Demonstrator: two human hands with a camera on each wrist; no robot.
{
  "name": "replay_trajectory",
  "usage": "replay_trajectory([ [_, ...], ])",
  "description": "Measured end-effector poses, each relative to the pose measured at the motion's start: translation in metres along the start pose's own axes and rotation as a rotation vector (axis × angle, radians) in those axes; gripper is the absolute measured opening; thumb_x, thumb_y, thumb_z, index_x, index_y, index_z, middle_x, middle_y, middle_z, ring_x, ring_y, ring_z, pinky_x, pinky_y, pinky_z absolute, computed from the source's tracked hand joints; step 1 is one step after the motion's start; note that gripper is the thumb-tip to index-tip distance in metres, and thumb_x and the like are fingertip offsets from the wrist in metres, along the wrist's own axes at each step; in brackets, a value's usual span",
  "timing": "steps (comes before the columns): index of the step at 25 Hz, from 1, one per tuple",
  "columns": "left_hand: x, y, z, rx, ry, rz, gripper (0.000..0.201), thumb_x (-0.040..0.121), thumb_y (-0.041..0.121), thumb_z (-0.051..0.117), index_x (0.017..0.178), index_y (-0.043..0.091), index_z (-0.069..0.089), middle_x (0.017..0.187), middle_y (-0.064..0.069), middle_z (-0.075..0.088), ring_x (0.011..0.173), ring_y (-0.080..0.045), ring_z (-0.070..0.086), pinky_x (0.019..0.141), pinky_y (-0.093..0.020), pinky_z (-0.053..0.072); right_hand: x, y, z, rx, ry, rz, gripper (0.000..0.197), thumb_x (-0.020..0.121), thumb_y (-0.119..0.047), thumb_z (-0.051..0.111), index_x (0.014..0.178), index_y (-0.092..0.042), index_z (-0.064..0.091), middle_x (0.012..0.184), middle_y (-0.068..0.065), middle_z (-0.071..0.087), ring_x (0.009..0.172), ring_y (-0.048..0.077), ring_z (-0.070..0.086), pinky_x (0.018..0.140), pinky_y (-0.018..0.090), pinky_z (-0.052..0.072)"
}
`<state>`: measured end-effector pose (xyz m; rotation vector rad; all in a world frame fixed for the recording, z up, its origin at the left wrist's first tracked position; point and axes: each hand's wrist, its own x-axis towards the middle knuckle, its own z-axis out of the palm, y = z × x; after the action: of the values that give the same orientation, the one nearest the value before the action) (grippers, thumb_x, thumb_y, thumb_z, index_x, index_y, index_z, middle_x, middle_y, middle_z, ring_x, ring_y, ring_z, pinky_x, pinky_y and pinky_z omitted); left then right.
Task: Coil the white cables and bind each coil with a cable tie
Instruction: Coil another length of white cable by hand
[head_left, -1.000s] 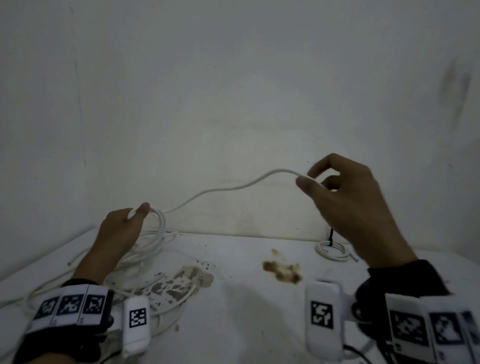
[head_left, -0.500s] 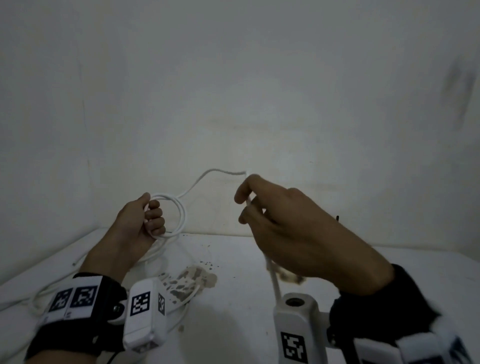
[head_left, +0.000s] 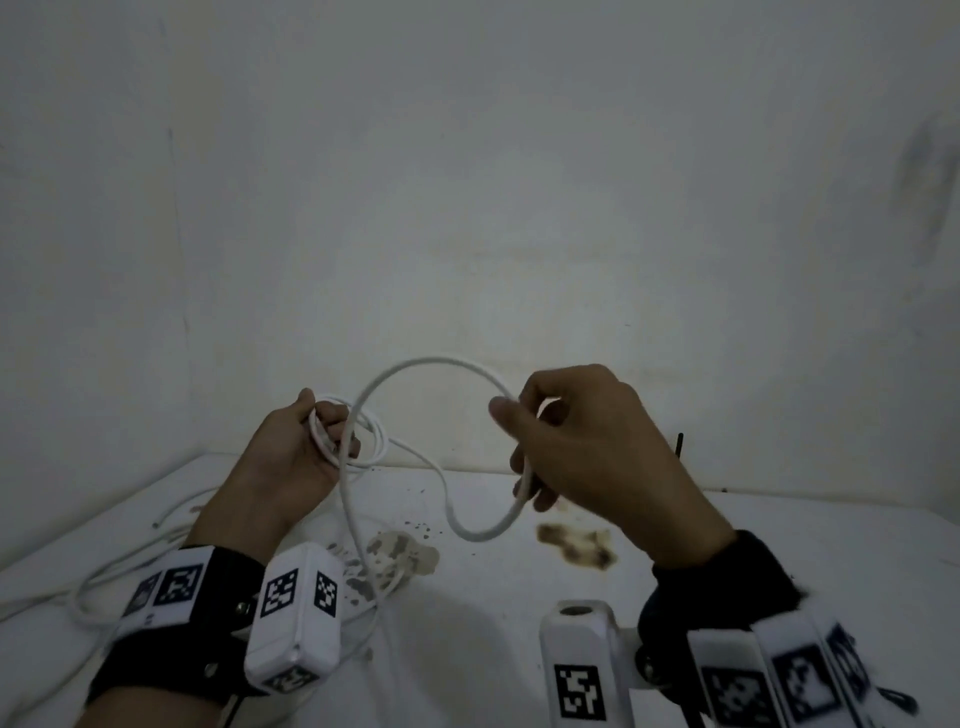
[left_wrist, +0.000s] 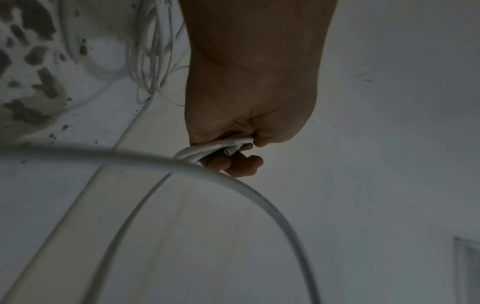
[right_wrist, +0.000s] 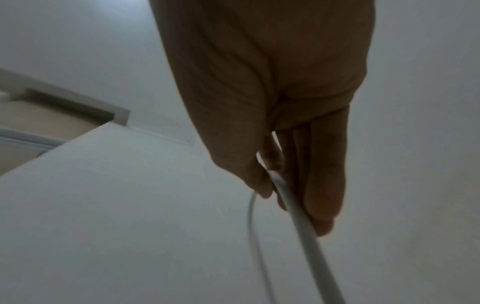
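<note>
Cable (head_left: 431, 364) arched above desk (head_left: 779, 545) middle, left hand (head_left: 291, 457) clamping coil (head_left: 358, 441), right hand (head_left: 587, 447) pinching free run: lay new loop flush on coil, matching size, avoiding twist, keeping slack untangled near left edge.

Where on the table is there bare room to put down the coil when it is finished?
Bare room lies on the near table, between the two wrist cameras and below the brown stain, and at the far right. The left side is crowded with loose cables; the flaked patch has cable across it.
</note>
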<state>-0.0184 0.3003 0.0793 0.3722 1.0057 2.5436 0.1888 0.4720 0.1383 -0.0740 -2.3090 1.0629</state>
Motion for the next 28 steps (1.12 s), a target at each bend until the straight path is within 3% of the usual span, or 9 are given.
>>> replay_trajectory([
  [2,-0.001,-0.005,0.002,-0.005,0.001,-0.011,0.045,0.107,0.037,0.026,0.074,0.013,0.045,0.056,0.001,0.055,0.045,-0.012,0.054,0.048,-0.017,0.048,0.001,-0.006,-0.002,0.371,0.020,0.115,0.024,0.097,-0.021,0.064,0.094,0.001,0.057,0.065,0.015,0.071,0.056,0.032,0.071,0.055,0.041,0.062],
  [6,-0.008,-0.027,0.025,0.103,-0.052,-0.033,0.042,0.107,0.034,0.028,0.080,0.009,0.048,0.062,-0.006,0.067,0.055,-0.018,0.069,0.048,-0.025,0.055,0.001,-0.020,0.004,0.897,-0.049,0.207,0.016,0.095,-0.015,0.063,0.092,-0.004,0.051,0.065,0.016,0.070,0.055,0.029,0.070,0.054,0.034,0.061],
  [11,-0.016,-0.059,0.048,0.258,-0.189,-0.063,0.042,0.107,0.030,0.032,0.125,-0.002,0.052,0.087,-0.015,0.069,0.068,-0.025,0.072,0.053,-0.032,0.058,0.005,-0.017,0.011,1.213,-0.071,0.299,0.013,0.095,-0.009,0.061,0.090,-0.003,0.051,0.092,0.025,0.074,0.070,0.034,0.073,0.069,0.040,0.063],
  [14,-0.019,-0.059,0.053,0.266,-0.253,-0.059,0.030,0.106,0.023,0.035,0.118,0.001,0.053,0.085,-0.015,0.065,0.066,-0.023,0.069,0.053,-0.029,0.055,0.006,-0.012,0.012,1.291,-0.125,0.339,0.010,0.092,-0.002,0.062,0.087,-0.005,0.053,0.104,0.032,0.069,0.083,0.037,0.073,0.068,0.039,0.064],
  [18,-0.027,-0.056,0.063,0.255,-0.279,-0.196,0.034,0.103,0.030,0.040,0.079,0.009,0.053,0.054,-0.003,0.054,0.040,-0.015,0.052,0.042,-0.022,0.046,0.015,0.001,0.016,1.602,-0.051,0.386,0.030,0.089,0.003,0.064,0.116,-0.001,0.052,0.114,0.037,0.064,0.097,0.047,0.070,0.070,0.047,0.062],
  [20,-0.028,-0.057,0.065,0.228,-0.305,-0.254,0.037,0.102,0.032,0.037,0.073,0.012,0.048,0.046,0.003,0.040,0.029,-0.009,0.033,0.035,-0.021,0.033,0.018,0.008,0.014,1.488,0.048,0.342,0.019,0.089,-0.006,0.068,0.102,-0.004,0.055,0.106,0.027,0.067,0.089,0.038,0.073,0.072,0.042,0.063],
  [22,-0.027,-0.057,0.065,0.213,-0.334,-0.263,0.038,0.101,0.031,0.034,0.070,0.014,0.046,0.044,0.005,0.032,0.025,-0.007,0.023,0.034,-0.020,0.024,0.018,0.016,0.013,1.042,0.172,0.284,0.027,0.087,-0.029,0.074,0.084,-0.008,0.057,0.095,0.015,0.066,0.085,0.030,0.072,0.075,0.039,0.064],
  [25,-0.024,-0.053,0.064,0.157,-0.381,-0.308,0.036,0.097,0.030,0.037,0.067,0.013,0.046,0.040,0.006,0.030,0.022,-0.006,0.022,0.033,-0.019,0.019,0.015,0.019,0.014,0.539,0.260,0.241,0.057,0.074,-0.068,0.066,0.091,-0.013,0.065,0.093,0.002,0.061,0.088,0.019,0.063,0.087,0.045,0.059],
  [28,-0.019,-0.049,0.056,0.064,-0.457,-0.387,0.035,0.095,0.027,0.040,0.066,0.010,0.051,0.039,0.004,0.035,0.025,-0.008,0.015,0.030,-0.019,0.025,0.020,0.031,0.019,0.398,0.249,0.214,0.070,0.065,-0.086,0.062,0.103,-0.027,0.060,0.119,0.002,0.055,0.105,0.015,0.056,0.087,0.038,0.051],
])
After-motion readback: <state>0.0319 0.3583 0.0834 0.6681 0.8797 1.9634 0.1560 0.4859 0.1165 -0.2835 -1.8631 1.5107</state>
